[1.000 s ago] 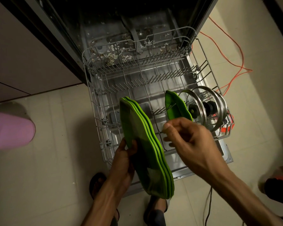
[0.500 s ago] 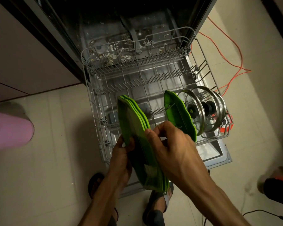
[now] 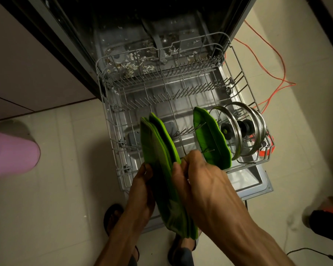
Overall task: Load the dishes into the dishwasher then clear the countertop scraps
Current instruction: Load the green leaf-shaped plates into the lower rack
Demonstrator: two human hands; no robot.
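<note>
My left hand [image 3: 142, 191] holds a stack of green leaf-shaped plates [image 3: 154, 148] upright over the near end of the pulled-out lower rack [image 3: 112, 112] of the dishwasher. My right hand [image 3: 198, 181] pinches the rightmost plate [image 3: 165, 131] of that stack, which is fanned slightly apart from the rest at its top. One more green plate [image 3: 210, 137] stands on edge in the rack's tines. To its right stand glass pot lids [image 3: 244, 129] with steel rims and black knobs.
White food scraps [image 3: 131, 66] litter the dishwasher floor behind the rack. An orange cable [image 3: 277, 73] runs over the floor tiles at right. A pink bin [image 3: 10, 152] stands at left. A dark object with orange trim [image 3: 329, 221] sits at lower right. My sandalled feet [image 3: 112, 217] are below.
My right hand left the plate standing in the rack, came back to the stack and took hold of its rightmost plate, which now separates from the others.
</note>
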